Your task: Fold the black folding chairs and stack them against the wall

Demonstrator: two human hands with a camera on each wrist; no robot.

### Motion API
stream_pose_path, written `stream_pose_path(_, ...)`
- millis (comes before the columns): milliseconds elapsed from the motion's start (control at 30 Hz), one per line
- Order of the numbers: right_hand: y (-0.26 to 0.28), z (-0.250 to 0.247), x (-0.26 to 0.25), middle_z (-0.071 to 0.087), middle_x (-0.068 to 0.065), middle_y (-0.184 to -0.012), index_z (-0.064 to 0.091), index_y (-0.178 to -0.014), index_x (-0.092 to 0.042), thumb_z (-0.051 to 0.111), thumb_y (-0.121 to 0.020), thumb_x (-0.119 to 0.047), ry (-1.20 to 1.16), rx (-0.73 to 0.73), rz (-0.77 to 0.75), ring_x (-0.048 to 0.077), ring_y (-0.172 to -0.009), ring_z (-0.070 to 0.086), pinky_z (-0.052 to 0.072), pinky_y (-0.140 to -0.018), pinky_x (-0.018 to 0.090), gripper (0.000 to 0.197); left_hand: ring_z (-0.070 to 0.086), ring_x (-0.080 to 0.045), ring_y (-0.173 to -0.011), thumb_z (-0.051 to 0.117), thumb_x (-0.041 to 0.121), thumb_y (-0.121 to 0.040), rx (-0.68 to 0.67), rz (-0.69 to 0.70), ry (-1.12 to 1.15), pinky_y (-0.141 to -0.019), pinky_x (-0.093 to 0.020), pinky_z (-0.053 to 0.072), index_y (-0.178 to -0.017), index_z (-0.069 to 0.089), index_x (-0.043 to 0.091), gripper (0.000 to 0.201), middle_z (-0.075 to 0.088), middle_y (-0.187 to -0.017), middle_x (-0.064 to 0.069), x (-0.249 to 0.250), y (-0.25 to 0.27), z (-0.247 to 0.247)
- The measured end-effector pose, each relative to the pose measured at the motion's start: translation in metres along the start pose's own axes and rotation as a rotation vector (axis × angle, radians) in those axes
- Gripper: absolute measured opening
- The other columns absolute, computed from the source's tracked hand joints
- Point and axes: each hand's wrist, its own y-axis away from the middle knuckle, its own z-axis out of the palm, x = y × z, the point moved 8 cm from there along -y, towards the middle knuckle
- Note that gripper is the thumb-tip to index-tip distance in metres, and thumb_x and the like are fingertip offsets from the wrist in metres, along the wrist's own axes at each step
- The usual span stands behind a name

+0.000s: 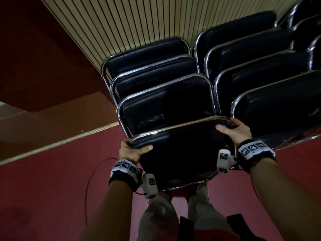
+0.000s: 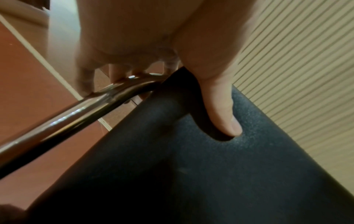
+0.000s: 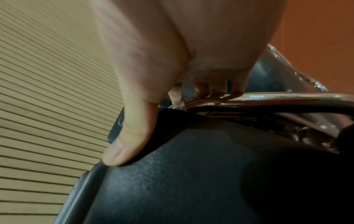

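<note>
Folded black folding chair (image 1: 180, 153), with its padded panel and chrome tube frame, is held up by both hands at the near end of a row of folded chairs (image 1: 156, 80) that lean one behind another against the slatted beige wall (image 1: 139, 18). The left hand (image 1: 132, 151) grips the chair's upper left corner: in the left wrist view its fingers (image 2: 116, 72) curl over the chrome tube (image 2: 80, 112) while the thumb presses flat on the black padding. The right hand (image 1: 236, 131) grips the upper right corner likewise, its fingers (image 3: 214, 89) hooked over the tube and its thumb lying on the pad's edge. A second row of folded chairs (image 1: 260, 66) leans just to the right. Below lie the red floor (image 1: 52, 188) and a thin black cable (image 1: 92, 180).
</note>
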Motion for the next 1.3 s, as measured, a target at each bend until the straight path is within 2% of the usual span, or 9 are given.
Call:
stream_pose_path(100,-0.002,0.016,-0.017,0.064,-0.008,-0.101,0.063,-0.124,-0.022,0.087,-0.072,-0.031,0.071,-0.021,-0.029,0.012,-0.093,0.062,0.045,-0.074,0.014,0.058,0.067,-0.021,-0.101,0.095,0.057,-0.012,0.0,-0.02,-0.039,-0.094,-0.041,0.057,-0.117,0.053,0.022,0.119,0.068,-0.113,0.001,0.002,-0.008,-0.007)
stream_pose_path(200,-0.005,0.028,-0.03,0.055,-0.008,-0.107,0.057,-0.133,-0.019,0.083,-0.077,-0.033,0.094,-0.034,-0.059,0.01,-0.1,0.052,0.039,-0.088,0.02,0.064,0.065,-0.023,-0.104,0.095,0.061,-0.011,0.0,-0.06,-0.077,-0.095,-0.043,0.055,-0.117,0.05,0.025,0.12,0.065,-0.115,0.002,0.002,-0.015,-0.012)
stream_pose_path(433,-0.006,0.039,-0.038,0.054,-0.004,-0.119,0.048,-0.141,-0.017,0.075,-0.085,-0.037,0.151,-0.045,-0.052,0.015,-0.111,0.051,0.034,-0.09,0.02,0.066,0.053,-0.029,-0.125,0.09,0.072,-0.008,-0.023,-0.078,-0.129,-0.104,-0.05,0.048,-0.113,0.042,0.04,0.119,0.052,-0.135,-0.002,0.008,-0.027,-0.007)
stream_pose_path(567,-0.007,0.044,-0.037,0.055,-0.001,-0.134,0.04,-0.147,-0.017,0.072,-0.086,-0.041,0.17,-0.056,-0.036,0.021,-0.126,0.051,0.033,-0.092,0.021,0.073,0.043,-0.034,-0.135,0.094,0.06,-0.038,-0.015,-0.065,-0.184,-0.111,-0.052,0.041,-0.139,0.037,0.035,0.119,0.039,-0.149,-0.008,0.017,-0.024,-0.005)
stream_pose_path(667,-0.007,0.043,-0.036,0.056,0.007,-0.137,0.043,-0.144,-0.014,0.07,-0.087,-0.044,0.204,-0.054,-0.05,0.026,-0.125,0.053,0.035,-0.09,0.023,0.07,0.038,-0.035,-0.139,0.095,0.052,-0.05,-0.013,-0.084,-0.202,-0.112,-0.052,0.038,-0.143,0.035,0.032,0.113,0.036,-0.152,-0.009,0.016,-0.027,-0.005)
stream_pose_path(867,-0.021,0.049,-0.028,0.044,0.004,-0.15,0.029,-0.153,-0.022,0.068,-0.084,-0.054,0.241,-0.099,-0.012,0.028,-0.133,0.046,0.037,-0.098,0.029,0.085,0.045,-0.032,-0.133,0.086,0.07,-0.018,-0.003,-0.103,-0.21,-0.11,-0.053,0.042,-0.135,0.039,0.033,0.131,0.046,-0.142,-0.005,0.014,-0.027,-0.005)
stream_pose_path(1000,-0.032,0.049,-0.021,0.038,0.003,-0.154,0.027,-0.153,-0.034,0.064,-0.073,-0.071,0.313,-0.101,0.013,0.03,-0.132,0.048,0.044,-0.107,0.043,0.096,0.045,-0.034,-0.134,0.088,0.071,-0.015,0.002,-0.137,-0.237,-0.111,-0.054,0.04,-0.141,0.036,0.031,0.142,0.046,-0.144,-0.006,0.013,-0.031,-0.003)
stream_pose_path(1133,-0.035,0.051,-0.008,0.054,0.005,-0.14,0.046,-0.144,-0.029,0.066,-0.078,-0.056,0.292,-0.132,-0.032,0.027,-0.122,0.057,0.047,-0.104,0.043,0.074,0.036,-0.041,-0.139,0.09,0.059,-0.056,0.062,-0.14,-0.282,-0.113,-0.059,0.034,-0.15,0.029,0.035,0.114,0.034,-0.151,-0.011,0.016,-0.022,0.0)
stream_pose_path(1300,-0.014,0.048,-0.002,0.059,0.006,-0.132,0.049,-0.142,-0.017,0.069,-0.085,-0.038,0.308,-0.198,-0.045,0.027,-0.115,0.059,0.048,-0.097,0.035,0.064,0.036,-0.041,-0.14,0.082,0.037,-0.076,0.089,-0.09,-0.222,-0.116,-0.054,0.033,-0.153,0.028,0.033,0.095,0.03,-0.156,-0.015,0.014,-0.006,0.006)
